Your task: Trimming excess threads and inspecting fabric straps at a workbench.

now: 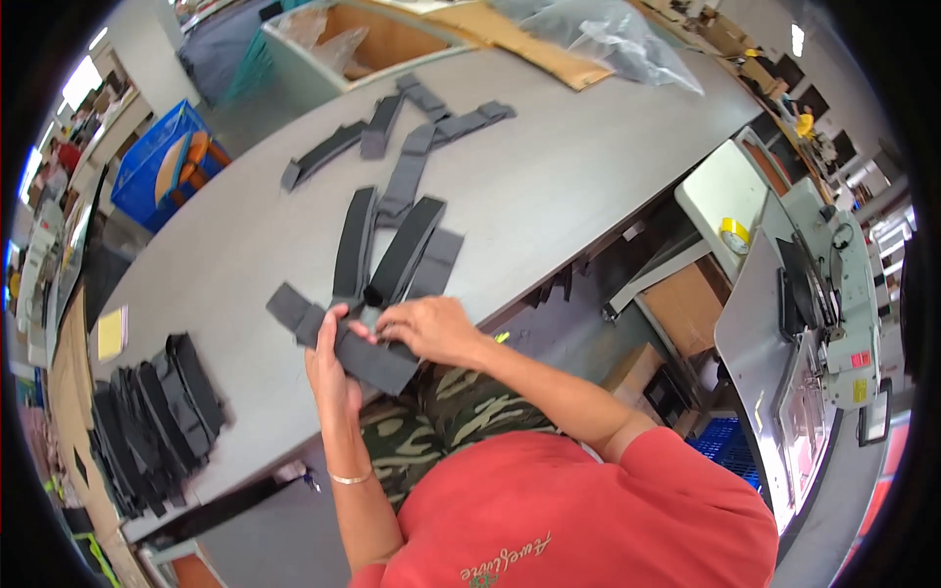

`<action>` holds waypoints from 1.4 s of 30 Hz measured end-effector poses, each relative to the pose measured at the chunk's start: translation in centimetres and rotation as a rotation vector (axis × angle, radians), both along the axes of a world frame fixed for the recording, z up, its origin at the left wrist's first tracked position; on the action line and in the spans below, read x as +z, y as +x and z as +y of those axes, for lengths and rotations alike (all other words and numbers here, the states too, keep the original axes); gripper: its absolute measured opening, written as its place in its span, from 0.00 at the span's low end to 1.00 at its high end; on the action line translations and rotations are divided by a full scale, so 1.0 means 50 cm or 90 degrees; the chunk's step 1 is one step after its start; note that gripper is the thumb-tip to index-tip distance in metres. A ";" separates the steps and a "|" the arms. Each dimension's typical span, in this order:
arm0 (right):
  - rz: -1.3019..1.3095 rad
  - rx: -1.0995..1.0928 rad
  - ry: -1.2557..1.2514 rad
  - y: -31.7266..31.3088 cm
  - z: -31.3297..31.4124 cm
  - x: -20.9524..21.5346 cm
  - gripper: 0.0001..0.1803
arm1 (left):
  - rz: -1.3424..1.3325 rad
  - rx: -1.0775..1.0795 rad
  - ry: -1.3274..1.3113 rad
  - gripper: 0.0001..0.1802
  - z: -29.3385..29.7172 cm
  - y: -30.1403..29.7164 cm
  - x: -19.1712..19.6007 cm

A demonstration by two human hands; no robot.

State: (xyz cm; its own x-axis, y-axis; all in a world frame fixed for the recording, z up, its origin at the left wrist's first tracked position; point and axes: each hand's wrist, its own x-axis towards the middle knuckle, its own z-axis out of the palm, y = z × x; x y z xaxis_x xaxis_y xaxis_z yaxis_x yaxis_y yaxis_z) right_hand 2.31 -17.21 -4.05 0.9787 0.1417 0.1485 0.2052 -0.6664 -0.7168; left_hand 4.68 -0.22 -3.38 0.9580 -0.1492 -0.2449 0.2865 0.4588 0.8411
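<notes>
Between my two hands, over the near edge of the table, is a dark grey fabric strip [377,361] with a folded section at its far left end. My left hand [331,355] grips it near its middle, thumb on top. My right hand [428,328] is closed at its upper edge, the fingertips pinched together; what lies in the pinch is too small to make out. Just beyond my hands lie more folded strips, a black-faced one [355,240] and another black-faced one [408,249]. Farther off, several grey strips [407,167] are scattered loosely.
A stack of dark strips [157,421] sits at the table's left, near a yellow notepad [112,333]. Cardboard [520,44] and clear plastic [598,44] lie at the far edge. A blue crate [157,167] stands beyond the left side; a sewing machine [833,294] is at right.
</notes>
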 end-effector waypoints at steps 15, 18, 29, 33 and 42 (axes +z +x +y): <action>-0.046 -0.133 0.028 0.023 -0.063 -0.009 0.11 | 0.046 -0.022 -0.271 0.22 0.076 0.001 -0.003; -0.045 -0.189 0.011 0.033 -0.118 -0.011 0.12 | 0.052 -0.059 -0.333 0.20 0.092 0.006 -0.023; -0.241 -0.114 -0.102 0.078 -0.037 0.052 0.11 | 0.029 -0.095 -0.335 0.19 0.071 -0.006 0.001; -0.271 -0.089 -0.154 0.122 -0.019 0.023 0.11 | 0.023 -0.116 -0.364 0.20 0.064 -0.007 0.012; -0.313 -0.158 -0.149 0.164 -0.004 -0.022 0.08 | 0.058 -0.122 -0.319 0.21 0.052 -0.027 0.033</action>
